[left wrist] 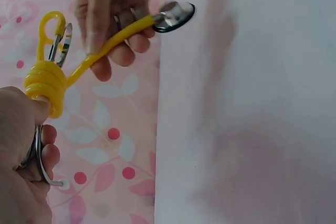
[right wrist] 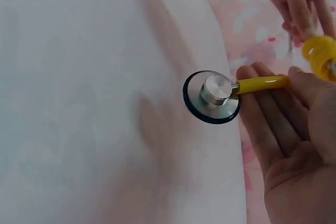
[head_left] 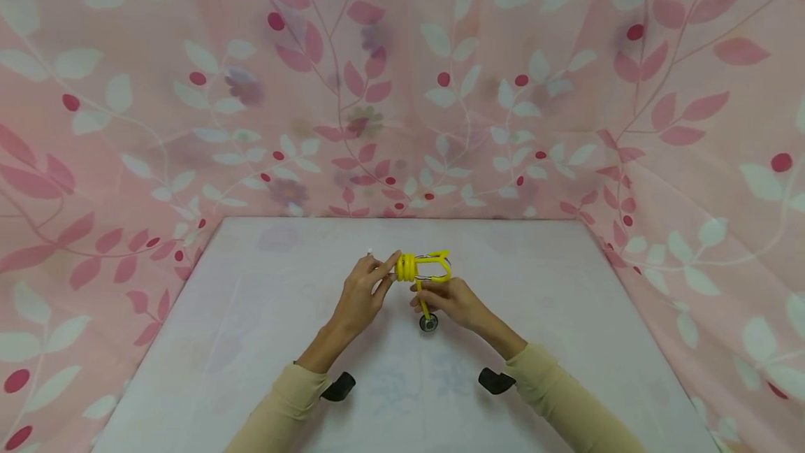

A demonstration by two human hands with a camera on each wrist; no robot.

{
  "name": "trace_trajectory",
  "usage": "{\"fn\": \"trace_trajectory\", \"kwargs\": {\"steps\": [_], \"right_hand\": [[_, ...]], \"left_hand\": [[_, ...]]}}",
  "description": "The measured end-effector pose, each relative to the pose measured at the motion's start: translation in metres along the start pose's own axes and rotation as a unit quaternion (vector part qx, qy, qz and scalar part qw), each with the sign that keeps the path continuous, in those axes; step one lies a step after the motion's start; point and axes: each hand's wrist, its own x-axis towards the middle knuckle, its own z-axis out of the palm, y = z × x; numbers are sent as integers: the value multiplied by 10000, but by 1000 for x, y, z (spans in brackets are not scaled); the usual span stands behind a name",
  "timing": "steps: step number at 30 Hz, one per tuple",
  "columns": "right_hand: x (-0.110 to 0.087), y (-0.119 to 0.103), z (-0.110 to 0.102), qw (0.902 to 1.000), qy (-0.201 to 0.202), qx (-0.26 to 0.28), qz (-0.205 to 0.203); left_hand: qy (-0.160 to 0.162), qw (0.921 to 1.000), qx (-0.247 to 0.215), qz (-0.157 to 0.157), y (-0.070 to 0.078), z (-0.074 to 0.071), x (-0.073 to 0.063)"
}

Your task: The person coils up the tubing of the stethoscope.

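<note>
A stethoscope with yellow tubing is held up over the table. Its tubing is wound in a tight coil (head_left: pixel 407 268) round the metal ear tubes (left wrist: pixel 39 153), and a yellow loop sticks out past the coil. My left hand (head_left: pixel 360 297) grips the ear tubes and the end of the coil, with the thumb against the coil in the left wrist view. One white ear tip (left wrist: pixel 64 184) shows below those fingers. My right hand (head_left: pixel 458 301) pinches the free length of tube (right wrist: pixel 262 84) between thumb and fingers. Beyond it hangs the round silver chest piece (right wrist: pixel 216 90) with a black rim.
A white-covered table (head_left: pixel 214 355) lies under both hands. Pink cloth with a leaf pattern (head_left: pixel 409 89) stands behind and at both sides. Black wrist-worn pieces (head_left: pixel 339 386) show near each sleeve cuff.
</note>
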Motion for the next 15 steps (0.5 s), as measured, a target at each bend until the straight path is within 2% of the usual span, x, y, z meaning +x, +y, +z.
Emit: {"fn": "trace_trajectory", "kwargs": {"steps": [6,9,15], "right_hand": [[-3,-12,8,9987,54,-491,135],[-7,-17,13,9951,157,-972,134],[-15,-32,21,9775,369,-2065,-242]], "left_hand": [[155,9993,330,-51,-4,3,1],[228,9985,497,-38,-6,4,1],[116,9973,710,-128,-11,6,0]]}}
